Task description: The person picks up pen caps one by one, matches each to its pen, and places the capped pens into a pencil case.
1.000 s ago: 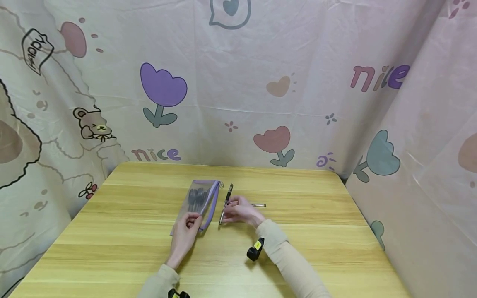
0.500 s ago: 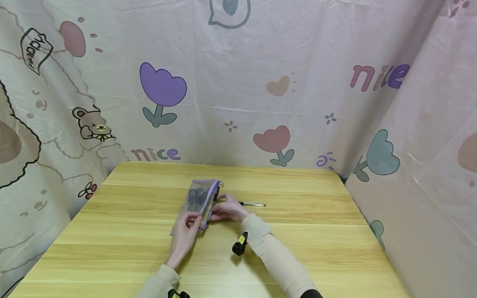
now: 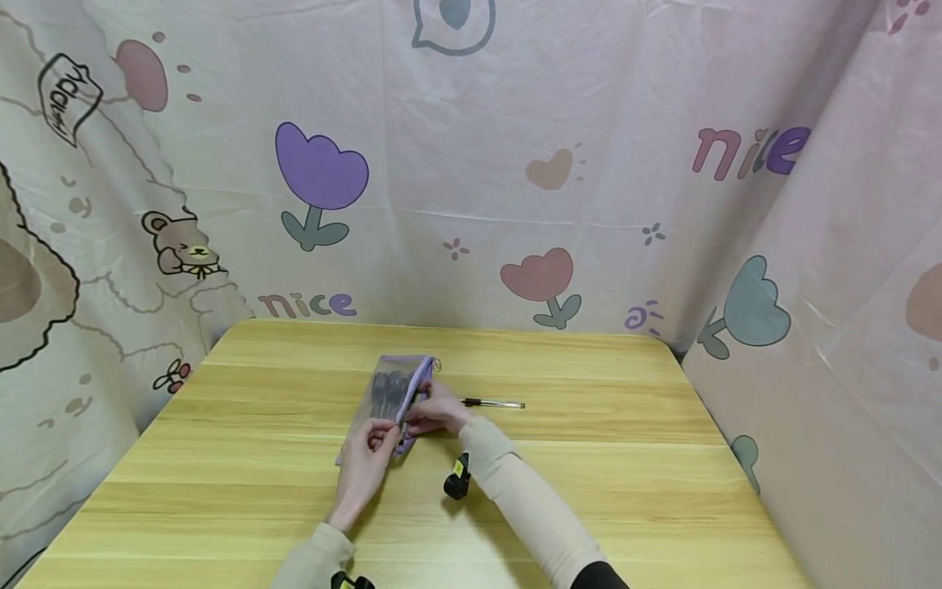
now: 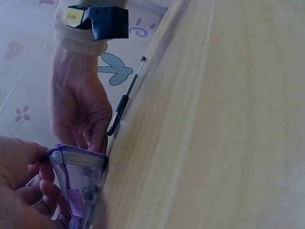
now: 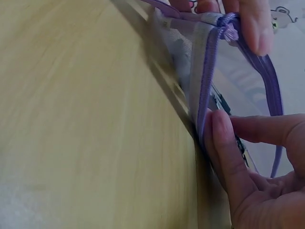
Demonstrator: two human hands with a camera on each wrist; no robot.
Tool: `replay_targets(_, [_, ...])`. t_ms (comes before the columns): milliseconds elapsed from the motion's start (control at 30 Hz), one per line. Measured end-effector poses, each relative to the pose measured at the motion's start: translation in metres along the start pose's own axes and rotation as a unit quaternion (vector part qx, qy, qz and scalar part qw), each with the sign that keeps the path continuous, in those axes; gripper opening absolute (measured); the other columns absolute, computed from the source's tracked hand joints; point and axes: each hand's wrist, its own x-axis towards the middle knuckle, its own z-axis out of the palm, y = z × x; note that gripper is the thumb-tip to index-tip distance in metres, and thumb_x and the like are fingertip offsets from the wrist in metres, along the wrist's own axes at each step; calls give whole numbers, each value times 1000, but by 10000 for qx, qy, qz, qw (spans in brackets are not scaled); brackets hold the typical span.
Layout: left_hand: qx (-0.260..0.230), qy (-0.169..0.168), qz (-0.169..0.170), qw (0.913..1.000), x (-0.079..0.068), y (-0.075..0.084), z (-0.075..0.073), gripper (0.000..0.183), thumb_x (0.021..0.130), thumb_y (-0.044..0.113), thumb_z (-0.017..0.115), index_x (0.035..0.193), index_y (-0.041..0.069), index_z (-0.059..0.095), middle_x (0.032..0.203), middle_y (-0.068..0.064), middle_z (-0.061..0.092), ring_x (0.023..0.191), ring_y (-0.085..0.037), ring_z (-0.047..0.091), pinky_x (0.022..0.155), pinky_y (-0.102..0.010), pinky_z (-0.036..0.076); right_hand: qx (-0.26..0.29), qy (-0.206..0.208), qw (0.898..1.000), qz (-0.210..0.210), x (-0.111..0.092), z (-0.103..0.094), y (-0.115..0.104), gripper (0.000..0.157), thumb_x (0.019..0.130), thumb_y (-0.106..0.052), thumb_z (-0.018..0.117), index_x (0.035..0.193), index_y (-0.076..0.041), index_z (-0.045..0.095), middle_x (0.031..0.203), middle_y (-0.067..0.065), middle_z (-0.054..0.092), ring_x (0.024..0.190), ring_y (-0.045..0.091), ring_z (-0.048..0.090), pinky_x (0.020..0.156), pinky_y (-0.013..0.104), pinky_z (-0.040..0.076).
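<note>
A see-through mesh zip pouch [image 3: 363, 415] with purple trim lies on the table, several dark-capped pens [image 3: 388, 393] showing through it. My left hand [image 3: 364, 462] pinches the near end of its zip edge. In the right wrist view the pouch's mouth gapes between two purple zip bands [image 5: 208, 76]. My right hand [image 3: 440, 409] reaches into that mouth, thumb and fingers around a pen [image 5: 241, 145], which they mostly hide. Another pen [image 3: 495, 403], black-gripped with a clear barrel, lies on the table to the right of my right hand.
The wooden table [image 3: 625, 491] extends on all sides of the pouch. A printed curtain [image 3: 456, 164] stands behind it and at both sides. A black camera [image 3: 457, 478] hangs at my right wrist, close above the tabletop.
My right hand has moved left with its pen, from beside the pouch into its mouth. More of the pen on the table shows. My left hand has stayed in place.
</note>
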Motion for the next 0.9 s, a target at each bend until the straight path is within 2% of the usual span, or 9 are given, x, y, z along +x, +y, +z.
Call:
replay_targets(233, [-35,-9,40,10000,0,-1,1,6,91,3,69,96,-1,70,77,-11,70,63,3,51,58,-15,43,-338,92,9993,-124,1,4,-2,55,84,12,67,133,3,45,71,11,64,51,16,64,53,25,58])
replay_targets(367, [-55,-29,-22,10000,0,-2,1,6,91,3,69,96,-1,70,79,-11,70,64,3,51,59,-15,44,-390,-71,9990,-196,0,2,0,51,86,11,67,132,4,47,74,10,64,53,14,64,55,24,58])
replay_targets(500, [5,-15,-32,10000,1,-3,1,6,91,2,69,96,-1,70,80,-12,70,64,3,52,60,-16,45,-237,-221,9993,-171,-4,-2,2,52,88,9,64,136,5,47,73,12,67,54,15,66,58,24,59])
replay_targets(600, [47,-21,-103,9999,1,-3,1,7,91,3,69,97,-1,70,81,-12,70,65,3,52,61,-16,45,-112,-163,9995,-238,-8,-7,5,55,90,7,63,141,6,43,77,18,71,55,15,67,62,27,61])
replay_targets(667, [44,-57,-187,9998,1,-2,1,8,91,3,69,98,-1,70,81,-11,70,65,2,52,61,-16,45,-191,-106,9988,-446,-12,-11,7,53,91,6,62,141,7,44,84,22,73,55,14,67,64,28,61])
replay_targets(767, [3,-125,-274,9995,2,-2,0,9,92,3,68,100,-1,69,83,-12,70,66,2,53,62,-16,46,-637,-78,9920,-1089,-20,-20,11,46,91,5,62,135,11,51,93,31,71,57,15,66,63,29,61])
replay_targets(833, [-27,-169,-318,9993,2,-2,0,10,92,4,68,101,-1,69,84,-13,70,67,1,53,62,-16,47,-1170,-53,9794,-1647,-26,-28,13,41,91,4,63,130,13,54,97,33,69,62,21,67,63,27,59])
replay_targets(900, [-29,-203,-319,9993,1,-2,-1,10,92,4,68,101,-2,69,85,-13,71,67,1,54,62,-16,47,-1782,38,9582,-2236,-32,-38,17,38,90,4,65,126,15,57,98,34,69,70,28,68,66,24,57])
